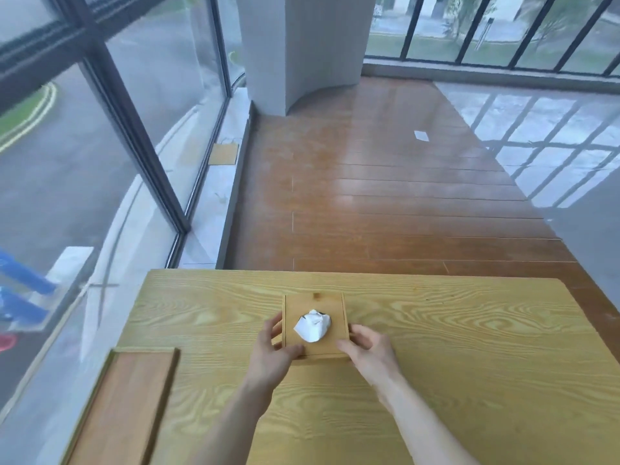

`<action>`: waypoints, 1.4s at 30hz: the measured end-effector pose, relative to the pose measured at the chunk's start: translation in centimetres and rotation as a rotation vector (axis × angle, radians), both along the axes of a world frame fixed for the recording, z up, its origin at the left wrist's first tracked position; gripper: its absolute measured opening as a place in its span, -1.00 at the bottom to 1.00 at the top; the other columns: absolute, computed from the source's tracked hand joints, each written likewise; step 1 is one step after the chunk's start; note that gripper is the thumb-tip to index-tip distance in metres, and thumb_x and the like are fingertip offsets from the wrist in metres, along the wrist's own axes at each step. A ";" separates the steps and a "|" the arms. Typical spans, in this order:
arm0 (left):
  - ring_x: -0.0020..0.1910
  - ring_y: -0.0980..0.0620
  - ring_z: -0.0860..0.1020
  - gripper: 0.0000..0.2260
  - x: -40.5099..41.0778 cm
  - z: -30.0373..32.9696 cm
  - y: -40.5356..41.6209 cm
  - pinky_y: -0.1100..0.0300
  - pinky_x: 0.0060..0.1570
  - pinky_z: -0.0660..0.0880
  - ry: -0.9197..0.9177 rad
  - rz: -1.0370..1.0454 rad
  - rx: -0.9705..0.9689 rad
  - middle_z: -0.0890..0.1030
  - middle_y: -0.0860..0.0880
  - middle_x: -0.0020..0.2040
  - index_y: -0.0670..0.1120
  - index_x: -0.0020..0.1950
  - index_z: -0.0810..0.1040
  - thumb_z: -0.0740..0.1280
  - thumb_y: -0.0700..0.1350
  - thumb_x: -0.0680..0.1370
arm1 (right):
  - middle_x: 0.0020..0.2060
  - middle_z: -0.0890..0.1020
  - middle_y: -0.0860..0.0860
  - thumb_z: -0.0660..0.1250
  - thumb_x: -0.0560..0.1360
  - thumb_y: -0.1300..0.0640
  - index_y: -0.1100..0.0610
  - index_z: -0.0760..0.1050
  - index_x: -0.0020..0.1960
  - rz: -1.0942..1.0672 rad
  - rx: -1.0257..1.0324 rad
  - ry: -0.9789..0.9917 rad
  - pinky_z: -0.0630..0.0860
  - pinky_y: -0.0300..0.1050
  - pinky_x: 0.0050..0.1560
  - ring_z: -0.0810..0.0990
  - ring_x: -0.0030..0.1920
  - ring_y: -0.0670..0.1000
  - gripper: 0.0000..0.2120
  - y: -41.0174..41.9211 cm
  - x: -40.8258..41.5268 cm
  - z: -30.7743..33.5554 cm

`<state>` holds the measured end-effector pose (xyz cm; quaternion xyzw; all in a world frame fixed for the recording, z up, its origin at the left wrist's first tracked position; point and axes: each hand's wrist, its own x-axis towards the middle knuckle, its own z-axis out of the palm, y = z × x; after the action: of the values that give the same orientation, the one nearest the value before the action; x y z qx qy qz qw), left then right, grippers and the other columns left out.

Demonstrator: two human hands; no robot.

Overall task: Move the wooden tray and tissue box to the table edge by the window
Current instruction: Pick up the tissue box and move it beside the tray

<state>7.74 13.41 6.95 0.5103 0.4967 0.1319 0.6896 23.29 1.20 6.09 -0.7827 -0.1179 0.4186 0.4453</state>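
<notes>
A square wooden tissue box [330, 303] with a white tissue [312, 325] poking out of its top stands near the middle of the light wooden table [469, 347]. My left hand [275, 347] grips the box's left side and near corner. My right hand [367, 347] holds its right near corner. The flat wooden tray [127, 407] lies at the table's near left, along the edge by the window, apart from both hands.
Floor-to-ceiling window glass [84, 196] with dark frames runs along the left. Beyond the table's far edge lies brown wooden floor [385, 196], with a white pillar [302, 52] at the back and railings behind it.
</notes>
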 end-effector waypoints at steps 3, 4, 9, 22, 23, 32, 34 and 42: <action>0.05 -0.01 0.66 -0.39 -5.1 -0.2 4.3 0.36 -0.27 0.53 0.006 0.072 0.016 0.54 0.05 0.29 0.07 0.45 0.41 0.40 -0.34 0.46 | 0.04 0.71 -0.16 0.55 0.46 0.08 -0.19 0.61 0.02 0.042 0.005 0.007 0.60 0.07 0.31 0.67 0.12 -0.13 -0.77 5.0 -4.7 -0.3; 0.04 0.01 0.67 -0.41 -6.6 -0.2 5.5 0.38 -0.27 0.52 0.007 0.093 0.022 0.54 0.09 0.27 0.09 0.43 0.43 0.40 -0.33 0.46 | 0.03 0.70 -0.17 0.56 0.46 0.06 -0.21 0.59 -0.01 0.055 0.008 0.010 0.61 0.07 0.30 0.67 0.11 -0.12 -0.77 6.6 -6.0 -0.5; -0.03 0.09 0.67 -0.45 -12.8 -0.8 11.3 0.27 -0.17 0.58 0.022 0.192 0.054 0.58 0.07 0.23 0.06 0.38 0.47 0.40 -0.34 0.45 | 0.09 0.74 -0.09 0.58 0.44 0.01 -0.06 0.66 0.18 0.127 -0.001 0.021 0.61 0.14 0.32 0.69 0.14 -0.05 -0.68 13.6 -11.7 -1.3; 0.14 0.19 0.55 -0.45 -20.3 -4.5 20.9 0.29 -0.12 0.49 0.044 0.309 0.086 0.53 0.13 0.30 0.12 0.43 0.42 0.34 -0.31 0.50 | -0.02 0.72 -0.09 0.58 0.47 0.13 0.07 0.65 0.30 0.150 -0.027 -0.029 0.64 0.08 0.28 0.72 0.07 -0.03 -0.59 24.9 -19.5 -5.1; 0.16 0.16 0.55 -0.44 -20.6 -5.0 21.3 0.29 -0.12 0.50 0.047 0.310 0.085 0.53 0.12 0.31 0.11 0.43 0.42 0.33 -0.32 0.51 | 0.00 0.74 -0.06 0.58 0.47 0.14 0.07 0.65 0.30 0.151 -0.040 -0.032 0.65 0.07 0.27 0.73 0.07 -0.03 -0.59 25.4 -19.8 -5.6; 0.08 0.23 0.60 -0.50 -21.5 -8.1 24.2 0.34 -0.10 0.49 0.058 0.311 0.108 0.54 0.29 0.23 0.26 0.32 0.43 0.31 -0.29 0.57 | 0.02 0.77 0.00 0.63 0.44 0.10 0.08 0.67 0.23 0.091 -0.095 -0.020 0.66 0.11 0.24 0.76 0.04 0.04 -0.62 29.0 -21.0 -8.6; 0.08 0.34 0.56 -0.50 -21.4 -8.3 24.9 0.35 -0.06 0.47 0.066 0.297 0.118 0.51 0.34 0.21 0.32 0.30 0.42 0.31 -0.26 0.59 | 0.01 0.77 0.00 0.64 0.42 0.08 0.08 0.68 0.20 0.079 -0.097 -0.023 0.67 0.11 0.24 0.76 0.03 0.06 -0.62 29.8 -20.8 -8.8; -0.01 0.49 0.55 -0.52 -20.4 -9.2 27.8 0.57 -0.17 0.44 0.064 0.279 0.170 0.53 0.34 0.19 0.23 0.45 0.37 0.29 -0.22 0.63 | 0.03 0.78 -0.04 0.62 0.45 0.04 0.06 0.69 0.26 0.036 -0.086 -0.034 0.68 0.08 0.21 0.76 0.03 0.01 -0.60 33.0 -20.4 -9.4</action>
<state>-12.68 41.26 -2.29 0.4967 0.5715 0.2513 0.6029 2.87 34.20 -3.30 -0.8060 -0.1214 0.4178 0.4014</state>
